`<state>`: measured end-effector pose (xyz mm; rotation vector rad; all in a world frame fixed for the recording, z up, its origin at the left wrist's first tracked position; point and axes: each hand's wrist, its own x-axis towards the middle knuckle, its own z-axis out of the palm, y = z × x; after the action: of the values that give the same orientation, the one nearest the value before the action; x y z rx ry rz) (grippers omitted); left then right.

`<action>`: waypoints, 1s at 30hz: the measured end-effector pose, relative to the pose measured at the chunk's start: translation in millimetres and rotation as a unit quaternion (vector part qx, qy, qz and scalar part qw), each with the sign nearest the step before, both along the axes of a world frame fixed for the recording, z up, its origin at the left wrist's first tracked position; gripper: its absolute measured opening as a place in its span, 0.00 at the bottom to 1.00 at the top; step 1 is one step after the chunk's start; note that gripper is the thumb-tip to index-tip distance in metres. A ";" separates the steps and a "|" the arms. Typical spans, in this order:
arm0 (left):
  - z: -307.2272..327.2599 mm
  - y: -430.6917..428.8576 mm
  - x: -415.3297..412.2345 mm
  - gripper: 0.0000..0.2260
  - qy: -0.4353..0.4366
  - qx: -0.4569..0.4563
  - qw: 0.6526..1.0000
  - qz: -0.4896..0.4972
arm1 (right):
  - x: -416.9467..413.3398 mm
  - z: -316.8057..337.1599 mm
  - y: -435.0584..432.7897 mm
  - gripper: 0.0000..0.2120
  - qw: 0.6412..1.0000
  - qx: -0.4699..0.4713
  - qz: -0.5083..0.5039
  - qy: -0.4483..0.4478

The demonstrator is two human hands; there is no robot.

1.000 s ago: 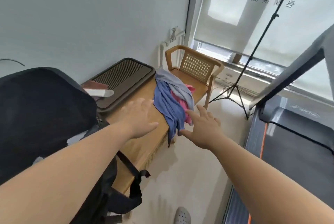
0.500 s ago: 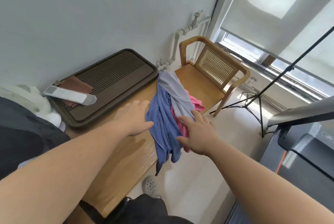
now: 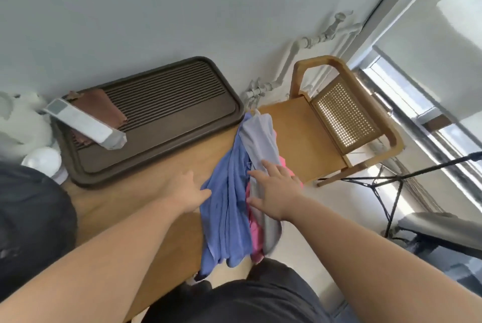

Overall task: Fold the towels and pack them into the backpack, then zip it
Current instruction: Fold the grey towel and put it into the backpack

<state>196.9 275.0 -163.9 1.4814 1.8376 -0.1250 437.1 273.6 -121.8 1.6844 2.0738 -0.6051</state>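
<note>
Spread-fingered and gripping nothing, the left hand [image 3: 188,193] touches the blue towel [image 3: 229,208] while the right hand [image 3: 275,193] rests flat on the grey towel [image 3: 260,140], both towels draped over the wooden table [image 3: 109,208] edge.

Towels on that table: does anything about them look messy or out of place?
Yes. The blue towel, grey towel and pink towel lie crumpled in one unfolded heap, spilling over the wooden table's edge toward the floor.
</note>
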 end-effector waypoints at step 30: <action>79.8 -34.1 116.1 0.13 -0.266 0.133 0.869 0.395 | 21.7 32.7 143.5 0.17 0.838 0.084 0.399 0.363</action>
<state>313.0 240.9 -84.1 0.6977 1.8674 0.8778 458.7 417.1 -89.1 0.4838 3.1253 -0.8451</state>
